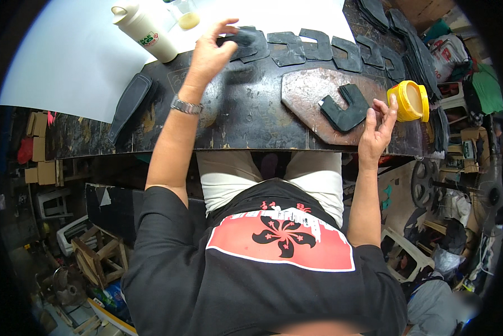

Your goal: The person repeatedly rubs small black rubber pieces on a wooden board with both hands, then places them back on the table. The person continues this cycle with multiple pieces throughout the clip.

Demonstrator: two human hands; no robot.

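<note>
My left hand, with a metal watch on its wrist, is over the far side of the dark table. Its thumb and fingers are apart beside a blurred black flat piece that overlaps another. Several black U-shaped pieces lie in a row to the right of it. My right hand is at the right edge of a brown stone-like slab, fingers loosely bent and apart. A small stack of black U-shaped pieces lies on the slab, left of that hand. Just beyond its fingertips is a yellow tub of tan paste; contact is unclear.
A cream bottle and a clear container with yellowish contents stand at the far left, near a white sheet. A long black piece lies at left. Black pieces are piled at the far right.
</note>
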